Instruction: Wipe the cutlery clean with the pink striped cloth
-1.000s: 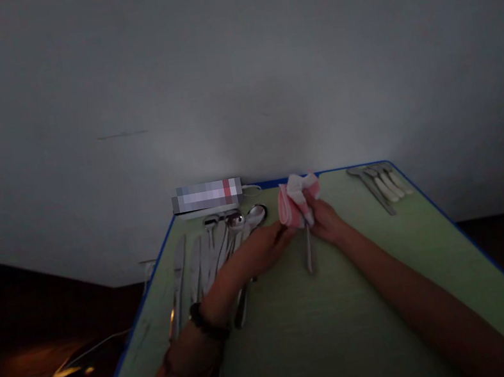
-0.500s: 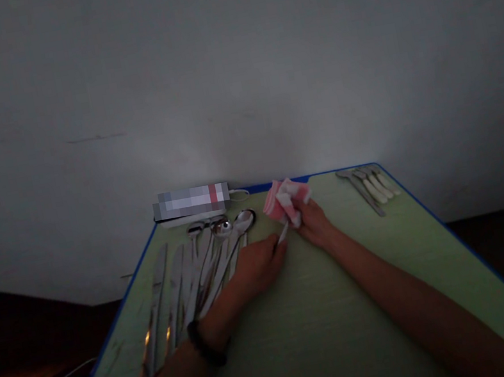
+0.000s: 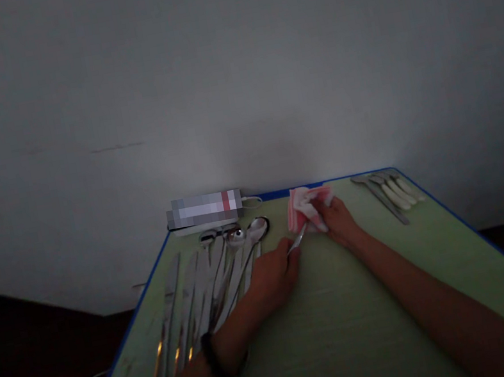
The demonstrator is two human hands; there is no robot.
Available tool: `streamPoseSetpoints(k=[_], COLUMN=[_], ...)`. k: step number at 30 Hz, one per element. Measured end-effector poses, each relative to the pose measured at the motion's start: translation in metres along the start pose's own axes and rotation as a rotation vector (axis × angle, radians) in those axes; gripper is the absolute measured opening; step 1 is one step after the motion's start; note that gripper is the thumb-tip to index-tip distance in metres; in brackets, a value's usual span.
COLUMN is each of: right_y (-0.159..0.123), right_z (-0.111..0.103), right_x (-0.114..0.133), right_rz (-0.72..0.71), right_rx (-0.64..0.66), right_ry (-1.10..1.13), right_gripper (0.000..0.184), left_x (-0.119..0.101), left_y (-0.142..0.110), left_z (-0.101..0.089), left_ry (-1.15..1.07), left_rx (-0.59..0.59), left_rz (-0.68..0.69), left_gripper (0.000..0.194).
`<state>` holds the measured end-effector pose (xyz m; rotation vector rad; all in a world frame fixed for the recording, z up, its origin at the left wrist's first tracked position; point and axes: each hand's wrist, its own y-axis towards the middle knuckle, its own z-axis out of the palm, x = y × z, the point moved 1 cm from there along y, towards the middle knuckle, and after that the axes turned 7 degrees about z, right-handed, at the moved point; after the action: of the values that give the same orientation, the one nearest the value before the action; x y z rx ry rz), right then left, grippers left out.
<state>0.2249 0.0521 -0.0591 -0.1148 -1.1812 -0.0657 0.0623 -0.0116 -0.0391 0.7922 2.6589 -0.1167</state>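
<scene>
My left hand point(image 3: 276, 272) is closed around the handle of a metal piece of cutlery point(image 3: 298, 238), which slants up and to the right. The far end of that piece disappears into a pink and white cloth point(image 3: 302, 209), so I cannot tell its kind. Bunched in my right hand point(image 3: 338, 219), the cloth wraps about that end, with the fingers pinching it from the right. Beside and partly behind my left forearm lie several metal knives point(image 3: 168, 294) and spoons point(image 3: 258, 229), their handles pointing toward me.
At the table's point(image 3: 335, 330) back right corner rests a small row of cutlery, some with white handles point(image 3: 397, 194). A blurred-out device point(image 3: 204, 210) with a white cable point(image 3: 253, 201) stands at the back left. Behind the blue table edge rises a grey wall point(image 3: 262, 82).
The whole view has shifted, so the table and hands appear lower and further right. The cloth has changed its folds, and slightly more of the held cutlery shows between my hands.
</scene>
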Motion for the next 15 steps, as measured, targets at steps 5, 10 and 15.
streamPoseSetpoints(k=[5, 10, 15], right_y=[0.002, -0.006, -0.011], right_z=[-0.008, 0.007, 0.020], right_x=[0.002, -0.008, -0.022], right_rz=[-0.053, -0.053, 0.026], right_rx=[-0.108, -0.264, -0.244], right_ry=[-0.183, -0.086, -0.030], right_gripper=[0.039, 0.041, 0.041], left_x=[0.001, -0.002, 0.001], left_y=[0.003, 0.006, 0.008], left_z=[-0.003, -0.004, 0.002], left_ry=[-0.062, -0.138, -0.190], left_rx=[0.006, 0.039, 0.011], left_rz=[0.024, 0.019, 0.016], left_gripper=[0.035, 0.032, 0.036])
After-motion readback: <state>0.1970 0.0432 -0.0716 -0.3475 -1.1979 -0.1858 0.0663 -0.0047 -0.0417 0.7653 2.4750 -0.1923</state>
